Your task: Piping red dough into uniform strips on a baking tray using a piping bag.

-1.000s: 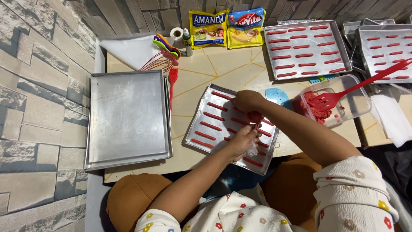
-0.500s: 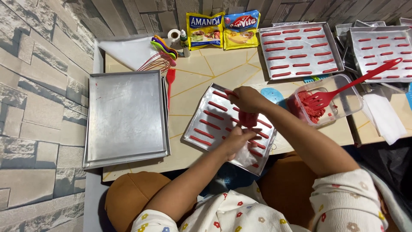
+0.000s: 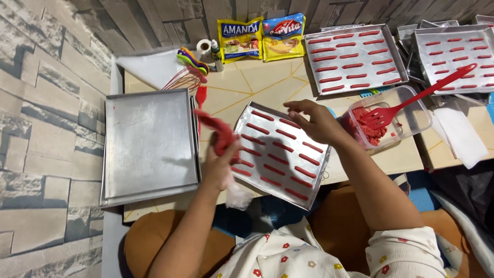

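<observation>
The left hand (image 3: 222, 163) has swung the red-filled piping bag (image 3: 220, 135) off the filled tray (image 3: 280, 154), fingers gripping it, toward the empty tray (image 3: 149, 144); the right hand (image 3: 316, 121), fingers loosely spread, now hovers above the filled tray's far edge, so piping there seems done

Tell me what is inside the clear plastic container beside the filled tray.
The clear plastic container holds a mound of red paste at its left end, with a red slotted spatula resting in it, handle out over the rim. The paste under the spatula head is hidden.
</observation>
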